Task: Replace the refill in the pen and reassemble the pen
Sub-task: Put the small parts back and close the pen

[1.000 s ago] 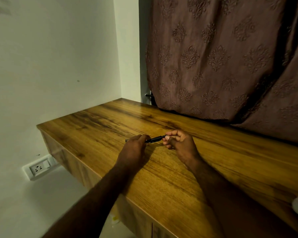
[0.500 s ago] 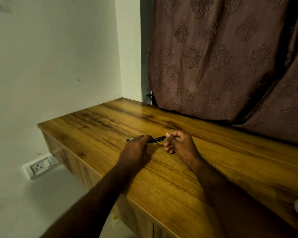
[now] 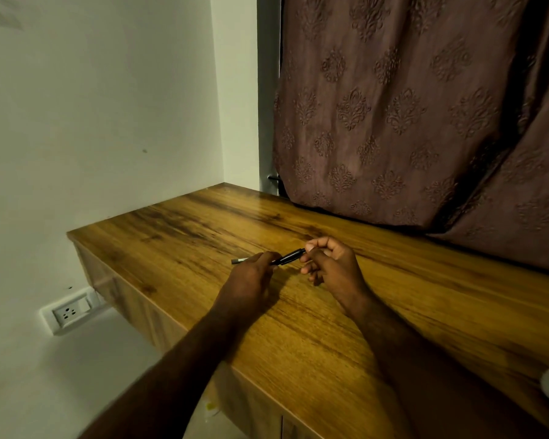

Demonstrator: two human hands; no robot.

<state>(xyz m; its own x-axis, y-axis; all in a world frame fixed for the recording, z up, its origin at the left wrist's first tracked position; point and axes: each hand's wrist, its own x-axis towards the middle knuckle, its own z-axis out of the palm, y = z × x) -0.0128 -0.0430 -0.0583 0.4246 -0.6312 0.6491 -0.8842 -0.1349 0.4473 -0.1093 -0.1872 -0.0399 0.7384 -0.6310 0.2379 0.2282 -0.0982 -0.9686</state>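
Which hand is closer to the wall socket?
Left. The left hand is to the right of the wall socket; the right hand is farther right, past the pen.

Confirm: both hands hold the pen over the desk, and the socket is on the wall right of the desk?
One thing is off: the socket is on the wall left of the desk, below its top, as the head view shows. The rest stands: the left hand and right hand both hold the pen over the desk.
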